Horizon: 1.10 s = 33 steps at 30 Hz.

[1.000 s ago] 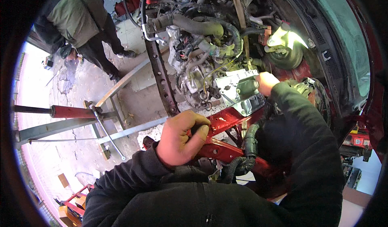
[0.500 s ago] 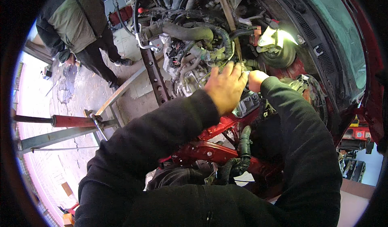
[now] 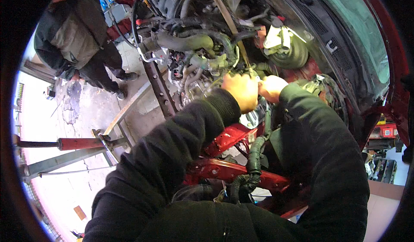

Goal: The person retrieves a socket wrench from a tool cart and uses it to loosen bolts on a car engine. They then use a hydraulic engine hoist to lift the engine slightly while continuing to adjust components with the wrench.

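Note:
My left hand [image 3: 243, 93] is curled over the engine [image 3: 199, 80], knuckles up, at the lower end of a long tan strip [image 3: 225, 15]. Close against it on the right is my right hand [image 3: 272, 88], its fingers bent and pressed together. Both are closed, and what they grip is hidden between them. Under the hands, a shiny metal part [image 3: 250, 119] shows partly. A thick ribbed hose [image 3: 255, 156] runs down from beside the hands towards me. Beyond them, a wide grey-brown hose [image 3: 185, 41] crosses the engine.
A bright work lamp [image 3: 278, 39] lights the bay near a round dark canister [image 3: 295, 54]. Red body rails [image 3: 235, 168] cross in front of me. At left stand a red cylinder [image 3: 79, 143] on a grey frame [image 3: 64, 159] and another person [image 3: 79, 39]. The windscreen [image 3: 353, 22] is at right.
My left hand has gone from lying flat with fingers stretched to curled closed. The right hand has stayed close beside it. The view has shifted slightly; the other person leans more.

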### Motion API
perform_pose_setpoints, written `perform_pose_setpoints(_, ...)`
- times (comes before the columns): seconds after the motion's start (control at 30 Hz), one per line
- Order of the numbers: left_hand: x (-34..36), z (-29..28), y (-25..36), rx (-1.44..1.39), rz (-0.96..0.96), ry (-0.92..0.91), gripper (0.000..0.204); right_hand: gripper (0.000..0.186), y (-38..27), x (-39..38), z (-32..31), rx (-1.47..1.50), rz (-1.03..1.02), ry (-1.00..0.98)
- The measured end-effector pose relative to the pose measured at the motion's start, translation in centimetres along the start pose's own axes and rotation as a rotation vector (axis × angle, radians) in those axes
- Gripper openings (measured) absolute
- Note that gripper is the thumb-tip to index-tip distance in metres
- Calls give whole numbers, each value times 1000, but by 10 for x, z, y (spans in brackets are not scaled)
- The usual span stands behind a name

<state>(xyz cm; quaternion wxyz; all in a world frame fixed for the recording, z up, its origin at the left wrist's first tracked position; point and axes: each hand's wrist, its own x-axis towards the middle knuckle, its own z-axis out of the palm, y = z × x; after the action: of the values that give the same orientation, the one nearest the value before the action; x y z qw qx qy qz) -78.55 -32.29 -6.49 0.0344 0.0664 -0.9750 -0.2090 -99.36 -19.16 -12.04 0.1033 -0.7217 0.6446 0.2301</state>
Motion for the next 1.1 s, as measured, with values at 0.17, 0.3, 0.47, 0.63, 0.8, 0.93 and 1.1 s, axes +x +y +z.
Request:
perform_pose_setpoints(0.17,-19,-1,38,83,71,222,39,31,10,15,13,441,224,-39)
perform_pose_setpoints(0.3,-35,-33,84,128,28,303,43,29,11,17,7,342,193,-98)
perform_pose_setpoints(0.47,-54,-36,122,-180,186,126,32,31,-13,7,-20,278,382,-197)
perform_pose_setpoints(0.63,-52,-5,114,-365,100,156,21,32,-12,14,-37,358,484,-246)
perform_pose_setpoints(0.8,-43,6,85,-317,64,157,21,26,-4,8,-15,167,229,-105)
perform_pose_setpoints(0.93,-39,-2,76,-408,53,245,22,39,-6,22,-21,570,679,-302)
perform_pose_setpoints(1.1,-42,-17,81,-648,77,423,26,27,-8,13,-50,-29,-92,-396)
